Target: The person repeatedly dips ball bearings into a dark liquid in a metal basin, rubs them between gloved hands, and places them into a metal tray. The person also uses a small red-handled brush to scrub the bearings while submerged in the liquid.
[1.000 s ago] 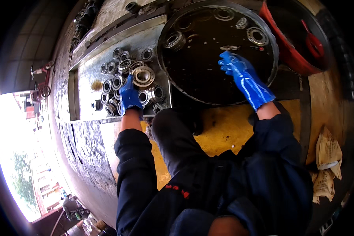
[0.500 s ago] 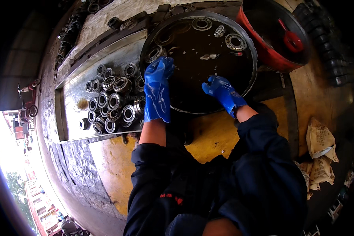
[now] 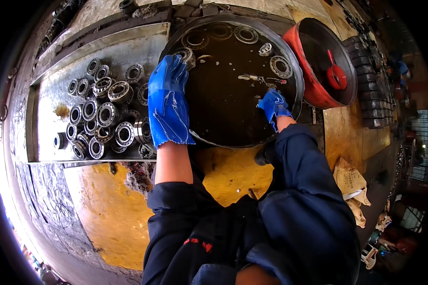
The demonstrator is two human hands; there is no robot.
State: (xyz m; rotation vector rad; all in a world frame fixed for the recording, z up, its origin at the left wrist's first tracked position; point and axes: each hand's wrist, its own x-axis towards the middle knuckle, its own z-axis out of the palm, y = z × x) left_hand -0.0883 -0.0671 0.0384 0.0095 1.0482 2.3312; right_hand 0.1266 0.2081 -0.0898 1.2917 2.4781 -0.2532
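Note:
My left hand (image 3: pixel 170 90), in a blue rubber glove, is at the left rim of a large round basin (image 3: pixel 302 95) of dark liquid. Its fingers close against a metal roller bearing (image 3: pixel 187 56) standing tilted inside that rim. Over the basin's right side, my gloved right hand (image 3: pixel 274 105) hangs low at the liquid with its fingers loosely parted and no object visible in them. Just beyond its fingertips floats a slender pale tool (image 3: pixel 250 77), beside a small red-tipped piece (image 3: pixel 279 81). Farther back lie another bearing (image 3: pixel 281 67), a small tilted one (image 3: pixel 265 49) and a large ring bearing (image 3: pixel 246 34).
Left of the basin, a shallow metal tray (image 3: pixel 47 102) carries many loose bearings (image 3: pixel 107 114). To the right stands a red tub (image 3: pixel 304 71) with a red round-ended tool (image 3: pixel 336 77) inside. Dark stacked blocks (image 3: pixel 373 90) and paper sacks (image 3: pixel 349 183) are farther right.
The view has swung, shifting the scene. My right hand has moved farther over the basin toward the floating tool. My left hand's fingers have straightened along the bearing, staying at the left rim.

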